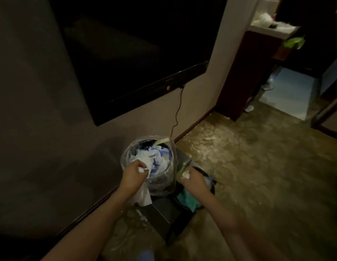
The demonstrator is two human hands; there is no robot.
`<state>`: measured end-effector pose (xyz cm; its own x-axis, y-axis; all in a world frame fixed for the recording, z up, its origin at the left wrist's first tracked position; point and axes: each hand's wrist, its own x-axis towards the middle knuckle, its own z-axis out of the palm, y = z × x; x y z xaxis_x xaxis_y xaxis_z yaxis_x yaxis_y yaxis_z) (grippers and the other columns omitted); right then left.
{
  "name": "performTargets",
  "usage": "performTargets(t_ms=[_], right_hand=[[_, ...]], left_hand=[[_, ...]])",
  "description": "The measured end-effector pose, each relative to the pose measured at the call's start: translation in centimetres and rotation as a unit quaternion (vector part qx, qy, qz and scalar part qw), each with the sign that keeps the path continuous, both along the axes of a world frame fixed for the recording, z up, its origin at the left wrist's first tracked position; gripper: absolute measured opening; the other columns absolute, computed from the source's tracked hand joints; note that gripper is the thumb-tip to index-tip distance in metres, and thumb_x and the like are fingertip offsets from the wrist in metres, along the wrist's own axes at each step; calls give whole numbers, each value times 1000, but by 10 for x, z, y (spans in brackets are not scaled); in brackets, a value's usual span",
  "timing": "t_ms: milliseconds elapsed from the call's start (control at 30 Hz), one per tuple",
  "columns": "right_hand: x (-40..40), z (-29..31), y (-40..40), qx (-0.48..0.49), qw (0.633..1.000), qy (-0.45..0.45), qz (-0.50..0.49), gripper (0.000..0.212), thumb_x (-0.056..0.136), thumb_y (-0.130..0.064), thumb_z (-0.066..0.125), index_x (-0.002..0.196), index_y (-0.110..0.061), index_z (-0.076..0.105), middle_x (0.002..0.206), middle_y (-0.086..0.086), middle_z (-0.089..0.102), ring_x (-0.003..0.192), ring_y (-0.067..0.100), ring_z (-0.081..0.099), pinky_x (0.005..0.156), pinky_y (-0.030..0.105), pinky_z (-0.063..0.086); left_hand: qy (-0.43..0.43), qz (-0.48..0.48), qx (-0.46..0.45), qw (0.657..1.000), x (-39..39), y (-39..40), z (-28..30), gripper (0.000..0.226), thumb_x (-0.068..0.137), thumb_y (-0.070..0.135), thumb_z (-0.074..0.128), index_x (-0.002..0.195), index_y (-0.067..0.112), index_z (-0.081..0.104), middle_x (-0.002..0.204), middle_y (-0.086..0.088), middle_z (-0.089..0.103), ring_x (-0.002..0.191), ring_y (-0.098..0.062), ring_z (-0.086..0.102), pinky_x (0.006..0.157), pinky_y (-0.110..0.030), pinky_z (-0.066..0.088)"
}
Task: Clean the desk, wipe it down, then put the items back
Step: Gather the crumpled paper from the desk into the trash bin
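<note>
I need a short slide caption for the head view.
Both hands hold crumpled tissue above a lined, full trash bin.

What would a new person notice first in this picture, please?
First, the two hands low in the middle: the left hand grips white tissue over an overfilled trash bag, and the right hand holds a small white wad. Behind them, a big dark TV hangs on the wall with a cable dangling down.
</note>
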<state>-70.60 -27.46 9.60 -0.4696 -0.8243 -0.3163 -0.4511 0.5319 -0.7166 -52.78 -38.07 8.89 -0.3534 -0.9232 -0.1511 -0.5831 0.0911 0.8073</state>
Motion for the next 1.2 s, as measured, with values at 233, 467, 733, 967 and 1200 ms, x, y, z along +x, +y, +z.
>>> performTargets(t_ms=[233,467,733,967,1200], right_hand=[[-21,-22,-75,62,995,7,76,30,94,-21,52,72,-34,36,74,-12,48,77,14,53,64,22,39],[-40,-63,-147,130,989,-22,71,19,91,-21,56,83,-33,43,89,-6,55,82,11,55,70,21,45],[-35,-126,-223,190,975,-18,114,40,90,-15,55,128,-6,45,122,14,56,113,29,54,88,29,42],[-20,-173,-240,282,946,4,159,67,88,-31,61,144,-13,31,149,14,29,134,31,36,108,44,35],[-15,-183,-221,275,926,64,249,69,92,-33,56,148,-11,21,154,17,16,141,34,19,114,46,25]], left_hand=[[-42,11,84,996,-37,-60,-43,12,86,12,62,98,12,61,98,-2,62,96,-19,60,89,-37,51],[-125,-47,143,981,-77,-125,-101,9,93,15,52,87,14,59,99,-6,64,95,-18,59,83,-21,41],[-116,-42,155,980,-93,-178,-154,20,85,8,62,73,20,52,86,-4,61,93,-23,60,71,-17,33],[-175,-90,171,965,-96,-194,-191,22,93,22,54,112,11,58,117,-6,60,110,-21,55,102,-33,39],[-261,-125,199,936,-92,-179,-202,53,94,42,47,137,14,35,144,-12,31,129,-26,36,109,-41,32]])
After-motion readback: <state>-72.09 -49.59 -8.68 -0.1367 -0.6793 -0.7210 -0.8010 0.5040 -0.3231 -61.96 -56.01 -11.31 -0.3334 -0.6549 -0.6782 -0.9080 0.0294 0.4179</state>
